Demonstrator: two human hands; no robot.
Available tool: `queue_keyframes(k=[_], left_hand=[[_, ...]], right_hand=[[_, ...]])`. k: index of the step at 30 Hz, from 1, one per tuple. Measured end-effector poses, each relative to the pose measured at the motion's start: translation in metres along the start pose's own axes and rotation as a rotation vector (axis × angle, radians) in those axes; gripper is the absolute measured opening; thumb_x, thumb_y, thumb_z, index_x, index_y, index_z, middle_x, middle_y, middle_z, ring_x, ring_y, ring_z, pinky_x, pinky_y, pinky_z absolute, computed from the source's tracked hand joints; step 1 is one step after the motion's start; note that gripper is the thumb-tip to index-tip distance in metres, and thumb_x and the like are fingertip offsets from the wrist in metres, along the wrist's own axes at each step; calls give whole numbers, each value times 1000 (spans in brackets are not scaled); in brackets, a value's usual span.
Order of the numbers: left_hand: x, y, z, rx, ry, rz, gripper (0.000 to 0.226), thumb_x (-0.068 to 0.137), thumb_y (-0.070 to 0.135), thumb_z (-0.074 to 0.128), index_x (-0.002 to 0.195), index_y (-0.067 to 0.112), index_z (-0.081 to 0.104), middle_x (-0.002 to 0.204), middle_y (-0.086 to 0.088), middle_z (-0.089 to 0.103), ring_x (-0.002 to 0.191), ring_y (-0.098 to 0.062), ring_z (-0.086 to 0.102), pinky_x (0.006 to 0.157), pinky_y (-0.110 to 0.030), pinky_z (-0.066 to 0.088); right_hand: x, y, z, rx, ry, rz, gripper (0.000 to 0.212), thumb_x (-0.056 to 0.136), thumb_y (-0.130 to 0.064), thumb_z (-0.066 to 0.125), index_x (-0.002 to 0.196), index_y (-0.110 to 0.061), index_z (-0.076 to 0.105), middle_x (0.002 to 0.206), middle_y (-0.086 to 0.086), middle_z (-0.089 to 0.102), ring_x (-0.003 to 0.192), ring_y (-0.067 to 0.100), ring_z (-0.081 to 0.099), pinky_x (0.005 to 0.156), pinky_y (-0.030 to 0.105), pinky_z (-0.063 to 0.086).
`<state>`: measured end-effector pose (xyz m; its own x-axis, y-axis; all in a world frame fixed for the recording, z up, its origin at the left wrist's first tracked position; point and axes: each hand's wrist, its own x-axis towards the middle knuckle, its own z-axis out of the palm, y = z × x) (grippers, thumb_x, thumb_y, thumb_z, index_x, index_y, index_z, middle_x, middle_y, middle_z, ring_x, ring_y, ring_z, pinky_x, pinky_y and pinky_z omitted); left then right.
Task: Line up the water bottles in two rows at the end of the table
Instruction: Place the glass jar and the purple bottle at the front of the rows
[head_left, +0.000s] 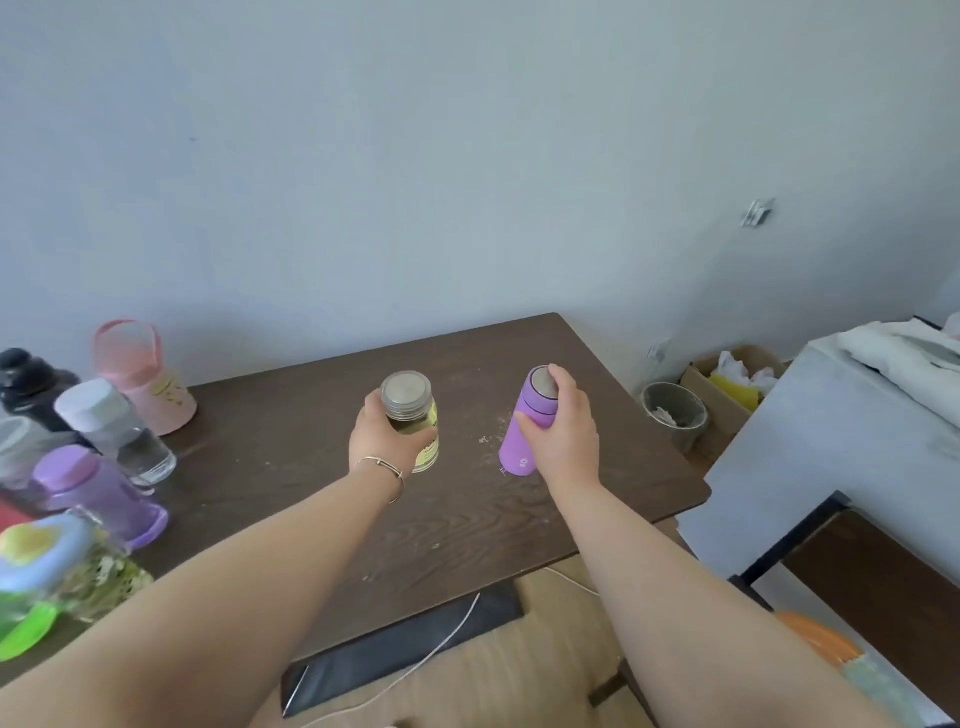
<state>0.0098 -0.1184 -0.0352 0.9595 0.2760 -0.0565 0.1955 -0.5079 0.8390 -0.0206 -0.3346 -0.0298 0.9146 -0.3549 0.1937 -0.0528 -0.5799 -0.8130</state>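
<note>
At the left edge of the frame a cluster of bottles is partly cut off: a black bottle (23, 382), a clear bottle with a white cap (111, 428), a lilac bottle (98, 496) and a green-and-blue one (47, 571) at lower left, blurred and hard to read. A pink bottle (143, 376) with a loop handle stands behind them, near the wall.

Near the middle of the dark wood worktop (457, 525), the left hand (387, 439) is wrapped around a clear glass bottle with yellow lettering (415, 423); the fingers hide most of its near side, and the print is too small to read. The right hand (563, 434) is closed around the upper part of a purple flask (524, 431), covering its right side.

Both bottles stand upright, long axes vertical, metal-topped lids facing up toward the camera. Whether their bases touch the worktop cannot be told. They are side by side, apart.
</note>
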Motion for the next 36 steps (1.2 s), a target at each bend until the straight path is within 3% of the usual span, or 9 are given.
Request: queue_keyframes(k=[10, 19, 27, 36], left_hand=[[-37, -52, -84, -26, 71, -42, 75, 66, 31, 83, 129, 24, 43, 122, 3, 58, 95, -16, 48, 77, -31, 40], [-65, -137, -176, -5, 17, -35, 79, 65, 33, 84, 131, 25, 42, 126, 2, 57, 110, -22, 56, 85, -28, 41], [-89, -224, -268, -3, 3, -45, 79, 61, 34, 86, 127, 28, 44, 118, 6, 58, 108, -19, 57, 88, -30, 43], [-103, -309, -357, 58, 50, -105, 75, 63, 33, 85, 127, 26, 45, 113, 5, 59, 104, -23, 59, 82, -28, 42]], right_hand=[[-61, -40, 38, -35, -73, -21, 68, 85, -24, 70, 141, -40, 34, 131, -2, 49, 109, 26, 56, 83, 35, 47], [-147, -97, 115, -83, -125, -22, 69, 85, -25, 71, 142, -39, 34, 132, -3, 49, 110, 26, 55, 80, 34, 45], [-231, -154, 190, -109, -155, -51, 71, 84, -25, 74, 141, -38, 33, 130, -2, 49, 109, 26, 57, 82, 40, 53], [-310, -208, 269, -108, -281, -131, 73, 83, -26, 75, 141, -38, 33, 130, -3, 49, 110, 23, 57, 85, 41, 55]])
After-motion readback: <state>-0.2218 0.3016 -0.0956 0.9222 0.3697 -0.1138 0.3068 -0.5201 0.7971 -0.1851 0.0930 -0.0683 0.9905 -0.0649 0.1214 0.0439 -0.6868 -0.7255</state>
